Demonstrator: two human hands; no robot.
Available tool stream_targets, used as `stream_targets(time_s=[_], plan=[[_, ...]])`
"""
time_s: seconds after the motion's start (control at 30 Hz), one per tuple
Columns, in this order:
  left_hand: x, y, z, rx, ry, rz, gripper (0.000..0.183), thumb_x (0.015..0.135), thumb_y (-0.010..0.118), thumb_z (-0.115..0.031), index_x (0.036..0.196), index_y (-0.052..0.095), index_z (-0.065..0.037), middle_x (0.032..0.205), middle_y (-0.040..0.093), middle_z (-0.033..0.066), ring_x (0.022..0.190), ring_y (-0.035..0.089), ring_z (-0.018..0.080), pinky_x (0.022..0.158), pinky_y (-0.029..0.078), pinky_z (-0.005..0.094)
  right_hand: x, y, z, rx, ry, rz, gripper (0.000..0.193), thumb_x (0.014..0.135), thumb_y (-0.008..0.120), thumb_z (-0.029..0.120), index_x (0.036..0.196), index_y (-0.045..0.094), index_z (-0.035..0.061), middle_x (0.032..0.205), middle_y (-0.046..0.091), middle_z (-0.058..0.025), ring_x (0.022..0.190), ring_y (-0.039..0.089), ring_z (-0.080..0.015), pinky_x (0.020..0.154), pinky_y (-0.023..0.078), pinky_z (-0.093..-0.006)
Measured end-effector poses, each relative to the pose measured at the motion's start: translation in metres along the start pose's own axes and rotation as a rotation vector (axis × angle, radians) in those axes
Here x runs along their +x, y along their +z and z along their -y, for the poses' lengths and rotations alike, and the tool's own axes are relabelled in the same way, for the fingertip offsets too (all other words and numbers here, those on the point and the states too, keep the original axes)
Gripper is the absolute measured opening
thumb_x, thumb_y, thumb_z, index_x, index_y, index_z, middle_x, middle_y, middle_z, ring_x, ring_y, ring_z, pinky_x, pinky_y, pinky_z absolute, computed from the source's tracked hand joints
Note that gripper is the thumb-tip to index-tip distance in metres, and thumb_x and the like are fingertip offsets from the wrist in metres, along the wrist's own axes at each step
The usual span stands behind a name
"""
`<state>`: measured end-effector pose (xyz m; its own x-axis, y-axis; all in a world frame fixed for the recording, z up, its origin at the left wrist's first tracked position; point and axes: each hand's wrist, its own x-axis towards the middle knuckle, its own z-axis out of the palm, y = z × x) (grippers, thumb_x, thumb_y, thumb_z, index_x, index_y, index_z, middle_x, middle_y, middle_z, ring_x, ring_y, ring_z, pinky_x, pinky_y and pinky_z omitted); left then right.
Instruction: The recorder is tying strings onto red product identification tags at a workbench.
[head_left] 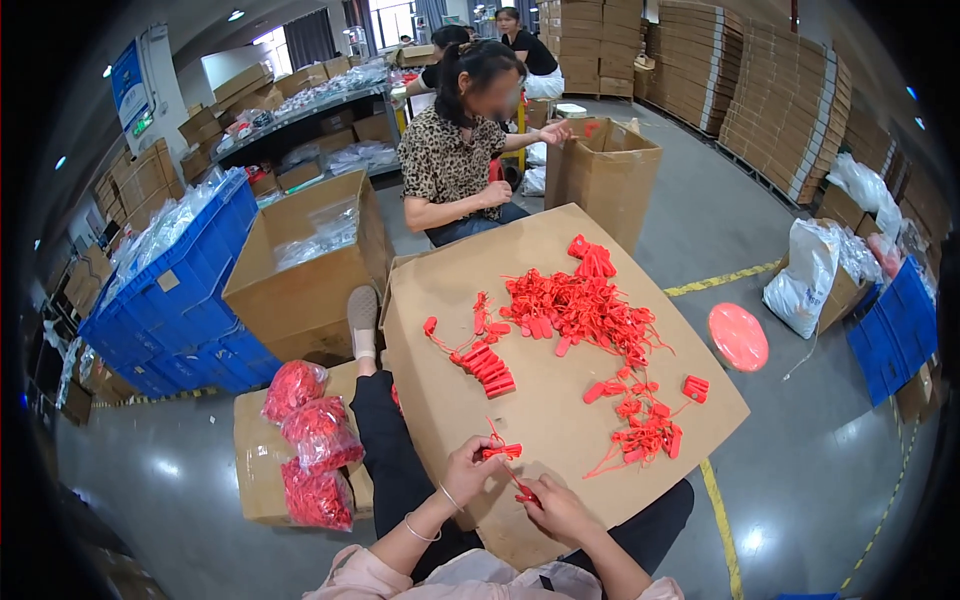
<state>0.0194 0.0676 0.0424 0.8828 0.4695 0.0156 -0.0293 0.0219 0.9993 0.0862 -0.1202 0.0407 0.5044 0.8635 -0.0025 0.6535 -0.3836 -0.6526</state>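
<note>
Near edge of the cardboard sheet (560,400): your left hand (468,470) pinches a small red plastic tag (500,451), your right hand (553,508) grips its thin cord (520,487); light, limp stuff, so hold the stiff tag body.

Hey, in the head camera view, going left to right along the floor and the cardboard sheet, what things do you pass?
Blue crates → open cardboard box → bags of red pieces → cardboard sheet with the tangled red pile → round red disc → white sack.
</note>
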Motion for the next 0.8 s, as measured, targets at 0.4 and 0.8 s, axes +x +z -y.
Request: stream_targets(time_s=[0.4,0.8], plan=[[-0.014,-0.01,0.014,0.17,-0.081,0.041,0.017,0.079,0.064,-0.012,0.091,0.058,-0.001,0.071,0.057,-0.001,0.061,0.048,0.0027,0.055,0.04,0.0178,0.002,-0.028,0.015,0.412,0.121,-0.383,0.029,0.073,0.068,0.007,0.099,0.057,0.0001,0.077,0.054,-0.007,0.062,0.051,-0.0126,0.056,0.043,-0.0239],[-0.004,-0.004,-0.017,-0.011,-0.292,0.118,0.015,0.08,0.062,-0.01,0.091,0.057,-0.002,0.068,0.057,-0.0002,0.056,0.051,0.004,0.049,0.041,0.018,0.025,-0.031,0.014,1.109,0.192,-0.46,0.015,0.076,0.065,0.001,0.09,0.061,0.0013,0.081,0.054,0.0012,0.07,0.048,-0.0049,0.065,0.039,-0.0184]])
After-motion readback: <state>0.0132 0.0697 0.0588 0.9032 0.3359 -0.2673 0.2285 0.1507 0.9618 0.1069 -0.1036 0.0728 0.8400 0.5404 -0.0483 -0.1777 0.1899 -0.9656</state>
